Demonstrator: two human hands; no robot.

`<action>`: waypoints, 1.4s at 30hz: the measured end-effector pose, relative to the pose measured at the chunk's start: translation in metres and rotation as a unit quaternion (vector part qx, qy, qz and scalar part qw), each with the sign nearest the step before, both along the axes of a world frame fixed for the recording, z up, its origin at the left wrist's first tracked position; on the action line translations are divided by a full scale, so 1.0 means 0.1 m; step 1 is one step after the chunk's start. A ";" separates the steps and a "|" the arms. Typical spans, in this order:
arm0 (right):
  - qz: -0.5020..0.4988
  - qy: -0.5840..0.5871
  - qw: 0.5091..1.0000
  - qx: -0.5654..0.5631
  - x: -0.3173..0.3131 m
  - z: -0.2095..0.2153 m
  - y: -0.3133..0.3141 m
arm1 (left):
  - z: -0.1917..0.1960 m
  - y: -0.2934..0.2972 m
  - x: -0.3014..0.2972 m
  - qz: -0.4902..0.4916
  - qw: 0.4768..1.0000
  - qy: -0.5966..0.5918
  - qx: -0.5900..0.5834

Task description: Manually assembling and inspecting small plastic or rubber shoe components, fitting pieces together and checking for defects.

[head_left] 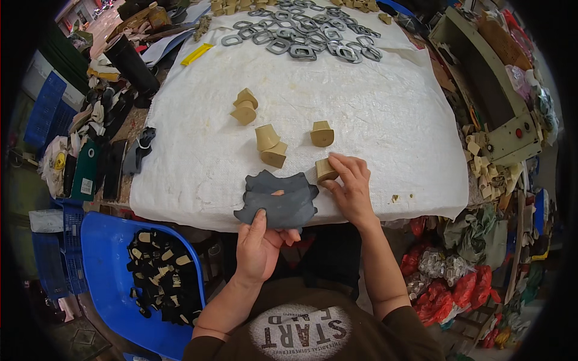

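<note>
The left hand (pixel 257 246) pinches a dark grey cut leather piece (pixel 278 200) at its near edge, thumb on top and fingers underneath, so the grip is clamped on the piece, which lies flat over the near rim of the white-covered desk (pixel 373 114) and juts slightly past it toward the person. The right hand (pixel 352 186) rests on the desk just right of that piece, its fingers closed around a tan wooden heel block (pixel 326 170) that stands touching the piece's right corner. Three more groups of tan heel blocks (pixel 271 146) sit farther up the cover, well apart from both hands. Grey flat rings (pixel 304 37) lie spread along the far edge. A blue plastic chair (pixel 108 265) at lower left holds black and tan scraps (pixel 161 275).
</note>
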State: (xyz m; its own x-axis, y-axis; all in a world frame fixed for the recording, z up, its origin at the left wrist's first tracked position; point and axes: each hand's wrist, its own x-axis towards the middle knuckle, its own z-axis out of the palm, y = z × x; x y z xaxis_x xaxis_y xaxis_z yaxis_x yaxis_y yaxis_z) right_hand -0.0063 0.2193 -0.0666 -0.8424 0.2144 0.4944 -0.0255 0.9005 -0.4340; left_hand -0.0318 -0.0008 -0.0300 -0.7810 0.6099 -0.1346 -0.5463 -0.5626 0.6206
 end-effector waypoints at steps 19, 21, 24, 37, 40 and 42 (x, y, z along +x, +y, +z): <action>0.263 0.150 0.891 -0.338 0.39 0.64 -0.74 | 0.28 0.05 0.18 -0.007 0.997 0.078 0.014; 0.259 0.162 0.901 -0.309 0.38 0.63 -0.74 | 0.28 0.04 0.19 -0.011 0.996 0.085 0.037; 0.265 0.168 0.902 -0.296 0.37 0.63 -0.73 | 0.29 0.04 0.20 -0.016 0.996 0.084 0.033; 0.252 0.144 0.910 -0.298 0.37 0.63 -0.71 | 0.29 0.04 0.25 0.001 0.993 0.116 0.002; 0.231 0.133 0.927 -0.265 0.35 0.60 -0.68 | 0.27 0.05 0.23 0.001 0.989 0.142 -0.038; 0.216 0.132 0.937 -0.242 0.33 0.60 -0.65 | 0.28 0.06 0.20 -0.008 0.984 0.165 -0.061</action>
State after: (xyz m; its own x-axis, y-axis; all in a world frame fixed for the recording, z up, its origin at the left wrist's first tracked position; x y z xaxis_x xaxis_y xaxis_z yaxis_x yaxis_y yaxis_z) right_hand 0.0271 0.1540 -0.0063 -0.7641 0.1338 0.6311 -0.5065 0.4814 -0.7154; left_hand -0.0119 0.0057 -0.0016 -0.7849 0.6173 0.0527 -0.3112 -0.4663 0.8281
